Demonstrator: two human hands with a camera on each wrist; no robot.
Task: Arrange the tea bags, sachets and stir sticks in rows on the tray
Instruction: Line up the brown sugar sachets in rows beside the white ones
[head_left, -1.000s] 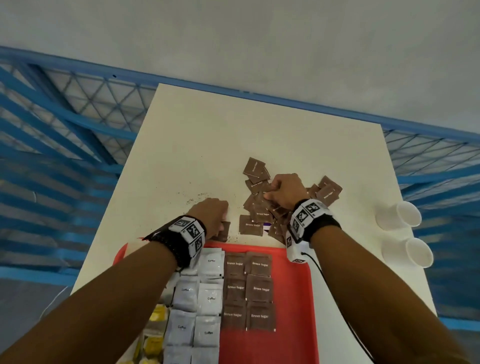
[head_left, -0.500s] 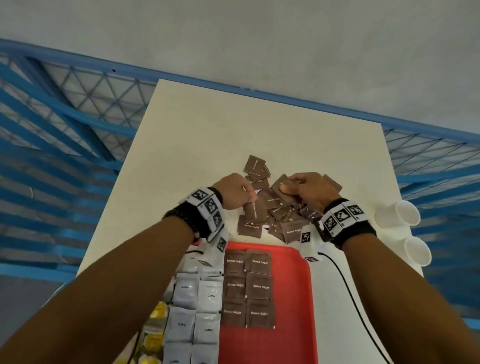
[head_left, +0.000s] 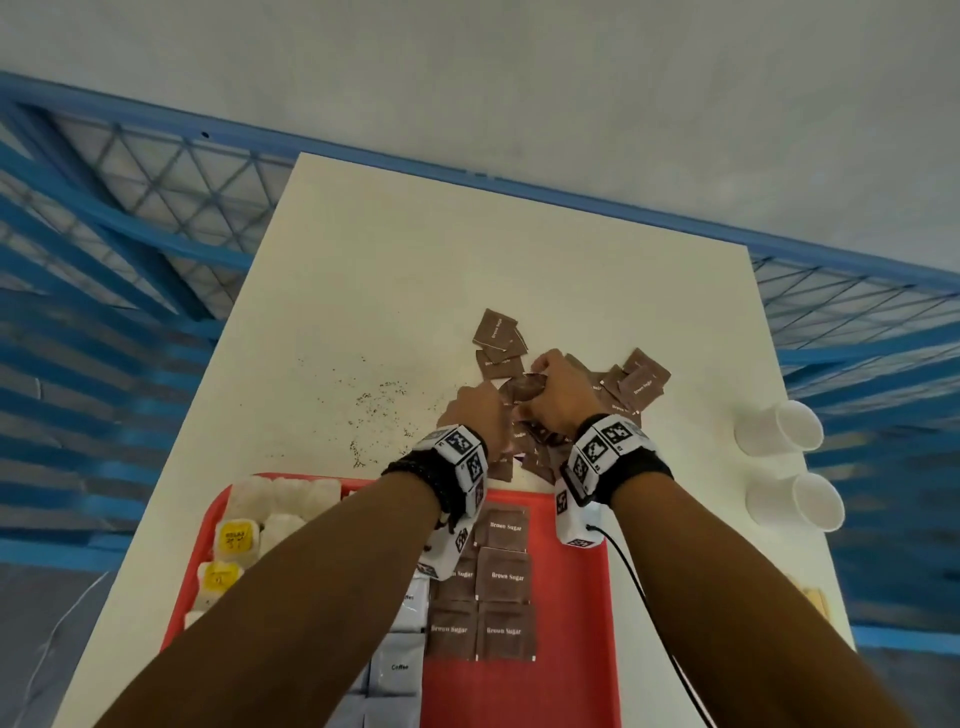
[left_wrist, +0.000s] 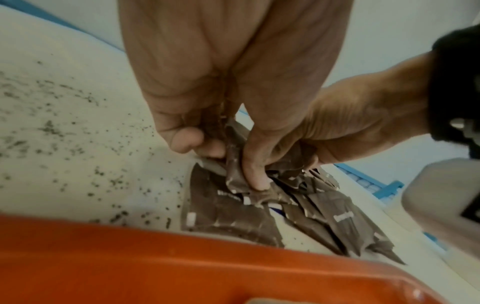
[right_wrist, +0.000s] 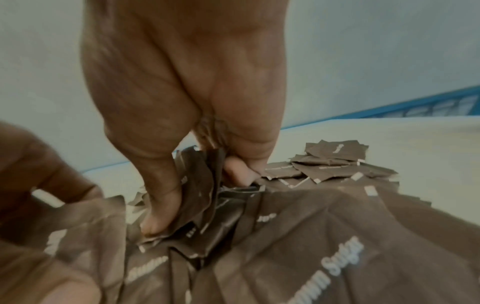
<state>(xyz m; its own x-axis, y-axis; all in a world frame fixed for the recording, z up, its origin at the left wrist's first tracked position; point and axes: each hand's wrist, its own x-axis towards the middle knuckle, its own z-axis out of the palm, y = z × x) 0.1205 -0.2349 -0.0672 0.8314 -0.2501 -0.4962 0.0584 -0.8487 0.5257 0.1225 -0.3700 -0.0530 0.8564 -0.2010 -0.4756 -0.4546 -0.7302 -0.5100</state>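
A heap of brown sugar sachets (head_left: 641, 384) lies on the white table just beyond the red tray (head_left: 571, 649). My left hand (head_left: 480, 415) and right hand (head_left: 558, 392) meet over the heap, and each grips a bunch of sachets. In the left wrist view my left hand (left_wrist: 221, 148) pinches brown sachets (left_wrist: 236, 176) between thumb and fingers. Seen from the right wrist, my right hand (right_wrist: 200, 185) clutches several crumpled sachets (right_wrist: 200, 195). On the tray lie rows of brown sugar sachets (head_left: 506, 577), white coffee sachets (head_left: 399, 667) and tea bags (head_left: 236, 538).
Two white paper cups (head_left: 779, 428) (head_left: 797, 501) lie on their sides at the table's right edge. Dark crumbs (head_left: 374, 410) are scattered on the table left of the heap. A blue metal railing (head_left: 130, 218) surrounds the table. A cable (head_left: 654, 613) trails from my right wrist.
Both hands have drawn together at the middle of the heap. The left hand moved right and farther from the tray edge, and each now grips a bunch of sachets.
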